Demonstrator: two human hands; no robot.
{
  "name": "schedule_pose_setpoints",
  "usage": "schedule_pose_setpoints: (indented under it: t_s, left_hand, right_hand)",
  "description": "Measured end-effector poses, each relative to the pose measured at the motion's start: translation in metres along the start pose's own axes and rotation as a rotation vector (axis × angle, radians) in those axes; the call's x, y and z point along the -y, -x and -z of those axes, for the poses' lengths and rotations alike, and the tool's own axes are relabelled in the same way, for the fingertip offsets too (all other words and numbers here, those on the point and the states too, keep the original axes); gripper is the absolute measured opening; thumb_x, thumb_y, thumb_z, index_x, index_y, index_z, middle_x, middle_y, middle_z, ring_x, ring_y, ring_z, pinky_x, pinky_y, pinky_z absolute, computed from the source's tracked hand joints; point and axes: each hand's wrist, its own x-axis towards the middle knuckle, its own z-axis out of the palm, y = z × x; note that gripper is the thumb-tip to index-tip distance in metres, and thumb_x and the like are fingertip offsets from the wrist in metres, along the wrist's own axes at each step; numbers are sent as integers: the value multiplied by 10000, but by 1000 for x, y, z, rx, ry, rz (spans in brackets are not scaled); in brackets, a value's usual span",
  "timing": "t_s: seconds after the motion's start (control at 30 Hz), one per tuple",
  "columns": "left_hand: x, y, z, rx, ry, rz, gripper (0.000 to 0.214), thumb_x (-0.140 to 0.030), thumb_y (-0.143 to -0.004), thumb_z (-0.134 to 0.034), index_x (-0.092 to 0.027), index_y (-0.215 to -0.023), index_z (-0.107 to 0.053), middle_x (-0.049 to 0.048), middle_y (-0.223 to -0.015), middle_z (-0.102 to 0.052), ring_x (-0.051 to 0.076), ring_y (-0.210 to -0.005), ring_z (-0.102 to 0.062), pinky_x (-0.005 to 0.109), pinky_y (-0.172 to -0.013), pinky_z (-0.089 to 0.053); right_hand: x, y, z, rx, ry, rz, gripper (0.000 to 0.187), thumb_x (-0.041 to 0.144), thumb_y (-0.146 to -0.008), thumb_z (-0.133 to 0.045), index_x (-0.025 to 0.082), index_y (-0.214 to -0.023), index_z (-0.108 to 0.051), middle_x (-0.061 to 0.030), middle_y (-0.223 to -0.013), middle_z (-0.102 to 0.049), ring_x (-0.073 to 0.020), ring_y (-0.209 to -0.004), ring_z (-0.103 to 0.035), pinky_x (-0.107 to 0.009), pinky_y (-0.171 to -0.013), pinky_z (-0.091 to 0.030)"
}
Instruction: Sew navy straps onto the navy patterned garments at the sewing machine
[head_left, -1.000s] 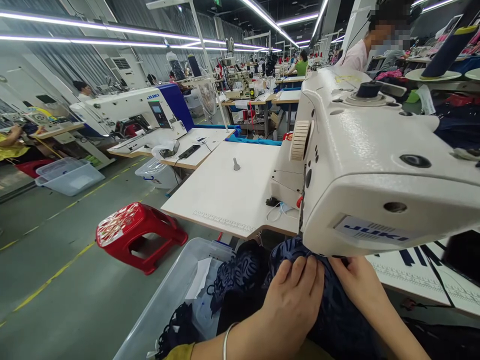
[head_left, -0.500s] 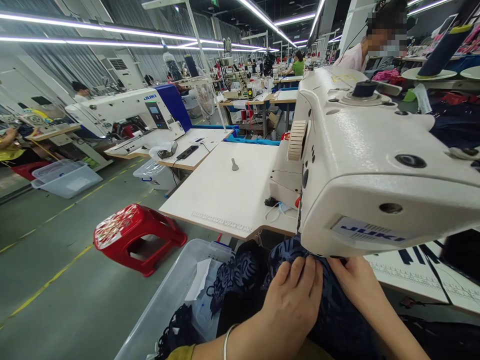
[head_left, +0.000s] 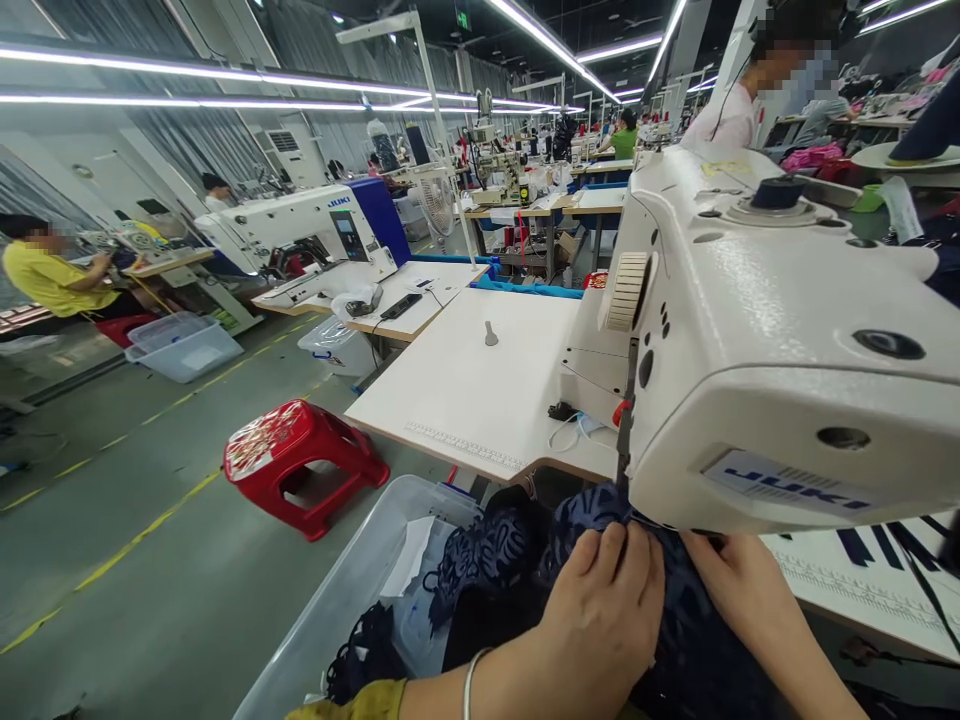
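Gripping the navy cloth (head_left: 589,512) at the near end of the sewing machine (head_left: 757,320), my left hand (head_left: 606,608) has its fingers bent together over the patterned folds, knuckles up, a bangle (head_left: 468,685) round that wrist. My right hand (head_left: 739,578) is just to the right, thumb against the same cloth; its fingertips go out of sight beneath the machine's head, so I can't tell whether they pinch it. In this one head view, the cloth lies right under my hands and spreads toward me between my forearms. Near left of it I have a clear tub (head_left: 315,625) with dark pieces (head_left: 491,545) and a white paper (head_left: 409,560) in it. Beyond the tub, to the left, a red stool (head_left: 322,470) stands on the floor. My white table (head_left: 457,390) reaches away on the far side, with a grey metal piece (head_left: 490,334) lying on it. Far left, past a second machine (head_left: 300,225), I see a person in yellow (head_left: 52,278) seated; far right, a person in pink (head_left: 724,120).
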Motion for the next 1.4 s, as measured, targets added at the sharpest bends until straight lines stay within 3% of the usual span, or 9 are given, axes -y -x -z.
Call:
schedule_pose_setpoints:
  t_s: [0.27, 0.57, 0.8, 0.9, 1.0, 1.13, 1.23, 1.3, 1.4]
  left_hand:
    - [0, -1, -3, 14, 19, 10, 390, -234, -989, -384, -131, -1334, -535, 87, -1321, -535, 216, -1130, -486, 334, -972, -380]
    - [-1, -4, -5, 49, -1, -39, 414, -242, -988, -372, -128, -1372, -481, 113, -1353, -506, 234, -1140, -491, 354, -990, -377]
    - [7, -3, 1, 81, 72, -85, 439, -261, -962, -448, -91, -1366, -471, 136, -1339, -516, 240, -1134, -489, 348, -975, -403]
    - [12, 6, 3, 104, 268, -169, 512, -403, -928, -521, -99, -1339, -488, 124, -1237, -585, 242, -1072, -522, 355, -946, -442]
    - [10, 15, -2, 6, 578, -307, 332, -307, -956, -514, -194, -1268, -528, 46, -1079, -643, 148, -915, -594, 247, -886, -480]
    - [0, 10, -7, 83, 1020, -130, 576, -433, -934, -562, -152, -1394, -360, 166, -1329, -515, 198, -1172, -549, 272, -963, -471]
    - [-4, -1, -4, 260, 1366, 37, 565, -581, -914, -510, -152, -1281, -480, 116, -1105, -645, 195, -971, -636, 269, -831, -522]
    - [0, -6, -1, 338, 1455, 170, 458, -575, -936, -460, -152, -1032, -609, 39, -826, -664, 149, -734, -624, 212, -656, -501]
    - [12, -7, 3, 379, 1377, 320, 406, -494, -960, -453, -153, -830, -631, -9, -684, -602, 115, -626, -543, 183, -571, -419]
  right_hand:
    - [-4, 0, -2, -47, -240, 44, 415, 475, -841, -518, 206, -1128, -649, -93, -1029, -718, -298, -984, -643, -345, -774, -513]
    - [-37, 6, -18, -2, -527, -221, 499, 569, -872, -502, 246, -1245, -578, -83, -1286, -621, -283, -1249, -530, -397, -993, -467]
    - [-49, 34, -29, 159, -563, -252, 467, 621, -860, -458, 233, -889, -718, -60, -783, -718, -297, -835, -687, -410, -692, -563]
    - [-61, 34, 4, 86, -676, -272, 451, 642, -806, -535, 210, -744, -648, -8, -588, -618, -219, -588, -614, -348, -586, -524]
    - [-57, 39, 49, -45, -663, -247, 395, 603, -785, -601, 214, -724, -579, 42, -539, -522, -141, -487, -500, -253, -496, -436]
    - [-2, 61, 71, 152, -352, 99, 214, 411, -786, -687, 226, -694, -630, 20, -686, -629, -163, -682, -581, -236, -652, -458]
    - [37, 73, 61, 355, -250, 270, 106, 321, -860, -639, 261, -775, -656, 48, -780, -687, -136, -731, -614, -205, -712, -451]
    - [39, 67, 58, 288, -228, 258, 120, 346, -904, -573, 262, -859, -645, 36, -810, -689, -139, -755, -624, -211, -720, -456]
    - [4, 32, 65, -13, -131, 15, 326, 476, -966, -392, 226, -889, -587, 9, -720, -630, -159, -699, -610, -239, -648, -464]
